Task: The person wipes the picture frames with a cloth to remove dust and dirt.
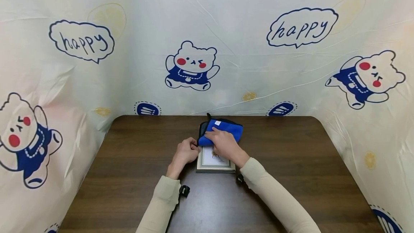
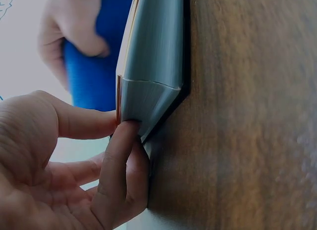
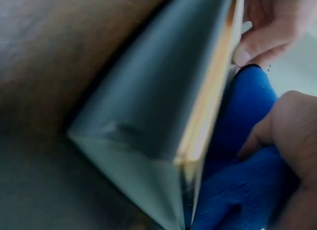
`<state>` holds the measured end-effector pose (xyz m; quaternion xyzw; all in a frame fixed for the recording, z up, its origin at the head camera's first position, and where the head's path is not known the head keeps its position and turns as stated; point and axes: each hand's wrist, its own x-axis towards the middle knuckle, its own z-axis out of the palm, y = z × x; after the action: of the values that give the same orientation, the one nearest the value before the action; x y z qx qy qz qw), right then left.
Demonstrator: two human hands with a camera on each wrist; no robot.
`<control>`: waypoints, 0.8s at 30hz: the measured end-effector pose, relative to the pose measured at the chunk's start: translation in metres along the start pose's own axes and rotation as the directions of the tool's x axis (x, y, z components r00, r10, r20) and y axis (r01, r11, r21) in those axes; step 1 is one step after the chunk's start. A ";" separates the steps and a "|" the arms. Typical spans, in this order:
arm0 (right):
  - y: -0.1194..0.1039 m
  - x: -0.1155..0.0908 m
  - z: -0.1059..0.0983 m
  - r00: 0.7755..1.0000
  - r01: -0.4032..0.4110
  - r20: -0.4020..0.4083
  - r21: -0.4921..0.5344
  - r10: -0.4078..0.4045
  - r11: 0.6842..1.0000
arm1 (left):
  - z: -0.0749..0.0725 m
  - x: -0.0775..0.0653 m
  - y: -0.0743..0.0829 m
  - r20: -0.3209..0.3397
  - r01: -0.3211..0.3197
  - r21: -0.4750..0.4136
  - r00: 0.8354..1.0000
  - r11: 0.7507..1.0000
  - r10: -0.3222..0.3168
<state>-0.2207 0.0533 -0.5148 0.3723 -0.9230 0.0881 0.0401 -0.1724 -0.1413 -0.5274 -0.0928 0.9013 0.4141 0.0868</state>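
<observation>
A picture frame (image 1: pixel 207 167) with a pale border and a small printed picture lies face up on the table, its thick grey side (image 2: pixel 154 42) filling much of the left wrist view. My left hand (image 1: pixel 187 152) is at its left edge, where thumb and index finger pinch near a corner. Over the far half of the frame lies a blue cloth (image 1: pixel 230 129) with black edging and a white tag, hiding part of the picture. My right hand (image 1: pixel 225 145) grips the cloth against the frame's face, the cloth bunched beneath its fingers.
The frame rests on a dark brown wooden table (image 1: pixel 136 168) with rounded far corners. Behind and at both sides hangs a pale curtain (image 1: pixel 239 21) printed with bears and speech bubbles. Each wrist wears a small black device (image 1: pixel 184 191).
</observation>
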 end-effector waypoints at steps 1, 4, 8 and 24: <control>-0.001 -0.001 0.002 1.000 0.010 0.028 -0.027 -0.010 1.000 | 0.000 0.000 0.000 0.003 0.003 -0.002 1.000 1.000 -0.003; -0.004 -0.003 0.004 0.996 0.032 0.084 -0.099 -0.023 0.995 | 0.000 0.001 0.000 0.010 0.011 -0.008 1.000 1.000 -0.011; -0.007 -0.006 0.002 0.994 0.029 0.108 -0.149 -0.012 0.988 | -0.001 0.001 0.000 0.006 0.012 -0.016 1.000 1.000 -0.012; 0.001 -0.019 -0.002 0.989 -0.031 0.138 -0.151 0.052 0.988 | 0.001 0.000 -0.002 0.014 0.014 -0.029 1.000 1.000 -0.013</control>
<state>-0.2078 0.0677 -0.5161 0.3544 -0.9351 -0.0068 0.0003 -0.1722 -0.1421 -0.5292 -0.0973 0.8941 0.4270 0.0943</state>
